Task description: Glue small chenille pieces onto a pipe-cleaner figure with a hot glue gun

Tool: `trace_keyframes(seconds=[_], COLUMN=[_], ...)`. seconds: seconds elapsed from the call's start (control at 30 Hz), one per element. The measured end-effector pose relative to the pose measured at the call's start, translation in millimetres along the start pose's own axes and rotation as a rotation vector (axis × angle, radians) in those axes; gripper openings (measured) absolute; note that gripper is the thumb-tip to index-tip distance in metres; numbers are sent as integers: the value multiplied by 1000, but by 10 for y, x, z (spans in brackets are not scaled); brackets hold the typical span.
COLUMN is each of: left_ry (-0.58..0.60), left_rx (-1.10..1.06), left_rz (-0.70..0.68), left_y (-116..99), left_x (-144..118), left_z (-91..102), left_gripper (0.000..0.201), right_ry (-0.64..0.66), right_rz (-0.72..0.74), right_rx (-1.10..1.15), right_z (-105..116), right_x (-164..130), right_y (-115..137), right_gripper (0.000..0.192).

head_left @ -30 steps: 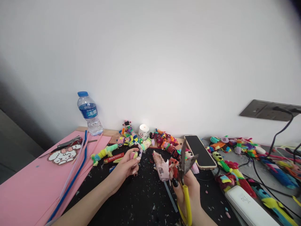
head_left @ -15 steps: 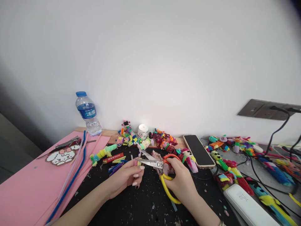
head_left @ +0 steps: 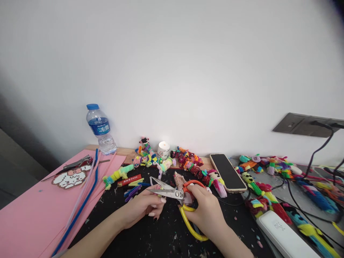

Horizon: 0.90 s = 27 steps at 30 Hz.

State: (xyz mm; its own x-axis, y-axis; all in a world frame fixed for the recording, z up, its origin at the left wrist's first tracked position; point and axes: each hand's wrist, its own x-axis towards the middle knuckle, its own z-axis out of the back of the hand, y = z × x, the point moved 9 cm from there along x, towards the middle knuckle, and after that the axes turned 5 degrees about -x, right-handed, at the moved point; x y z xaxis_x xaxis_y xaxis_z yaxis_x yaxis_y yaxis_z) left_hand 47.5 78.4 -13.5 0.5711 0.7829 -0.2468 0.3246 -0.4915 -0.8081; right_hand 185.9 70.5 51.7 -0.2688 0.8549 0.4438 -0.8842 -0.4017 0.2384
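My right hand [head_left: 205, 206] is wrapped round the orange and yellow handles of the scissors [head_left: 176, 194], nearer me than the white candle [head_left: 163, 151] and slightly right of it. Their blades are spread, pointing left over my other hand. My left hand [head_left: 143, 207], nearer me than the candle and left of it, is drawn into a narrow pinch on a small fuzzy piece [head_left: 161, 187], mostly hidden by fingers and blades. On the table [head_left: 206, 163], a phone [head_left: 228, 172] lies right of the candle; a water bottle [head_left: 99, 129] is to its left.
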Motion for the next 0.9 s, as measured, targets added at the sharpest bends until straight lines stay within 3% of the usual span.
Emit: trace_keyframes(seconds=[0.9], left_ry=[-27], left_rx=[145], left_rz=[-22], left_y=[2], left_x=[35], left_z=[72], left_gripper=[11], right_ry=[110], right_rz=[-53], right_rx=[-23], right_z=[-60], right_x=[1], right_y=[-18], right_gripper=[20])
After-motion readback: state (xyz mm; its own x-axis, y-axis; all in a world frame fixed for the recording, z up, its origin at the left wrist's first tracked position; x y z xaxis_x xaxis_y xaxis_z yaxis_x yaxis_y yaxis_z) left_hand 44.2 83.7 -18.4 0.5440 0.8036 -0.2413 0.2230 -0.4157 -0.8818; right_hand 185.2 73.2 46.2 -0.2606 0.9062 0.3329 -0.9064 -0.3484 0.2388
